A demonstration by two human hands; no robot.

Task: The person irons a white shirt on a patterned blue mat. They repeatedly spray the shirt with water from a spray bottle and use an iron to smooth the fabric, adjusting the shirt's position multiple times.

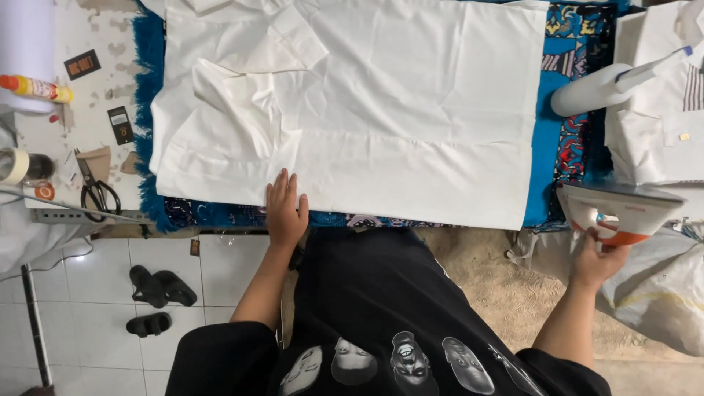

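A white garment [381, 110] lies spread flat on a table covered with a blue patterned cloth [561, 88]. My left hand [284, 209] rests flat, fingers apart, on the near hem of the garment. My right hand [600, 257] grips the handle of a white and orange iron [620, 209], held off to the right of the garment at the table's near right corner.
A white spray bottle [609, 84] lies on the right beside folded white garments [660, 110]. Scissors [95, 192], tape [15, 165] and a yellow bottle [37, 88] sit on the left surface. Black sandals [154, 293] lie on the tiled floor.
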